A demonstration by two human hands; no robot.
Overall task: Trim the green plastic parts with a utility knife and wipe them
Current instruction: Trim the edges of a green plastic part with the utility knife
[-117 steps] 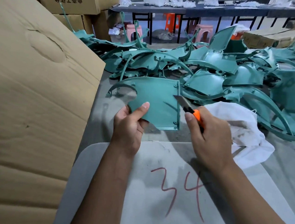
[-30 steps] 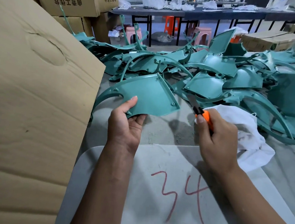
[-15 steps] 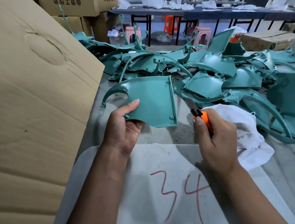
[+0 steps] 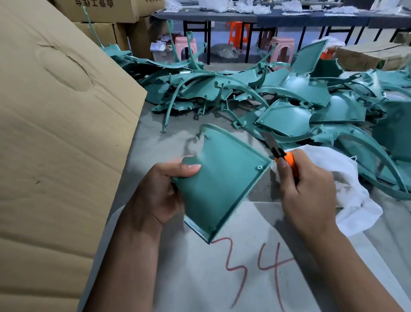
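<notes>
My left hand (image 4: pixel 158 191) grips a fan-shaped green plastic part (image 4: pixel 220 177) by its left edge, thumb on top, holding it tilted above the grey table (image 4: pixel 166 140). My right hand (image 4: pixel 305 197) grips an orange utility knife (image 4: pixel 280 155) with its blade out, pointing up and left. The knife sits just right of the part's upper right corner, close to it. A white cloth (image 4: pixel 345 188) lies bunched on the table behind my right hand.
A big heap of green plastic parts (image 4: pixel 291 101) covers the far half of the table. A large cardboard box (image 4: pixel 41 141) stands at the left. A pale board marked "34" (image 4: pixel 251 272) lies in front of me. Stacked cartons, stools and a long bench stand beyond.
My left hand has turned the green part clockwise and brought it nearer, so one corner now points down at the board. The knife blade is out again near the part's upper right corner.
</notes>
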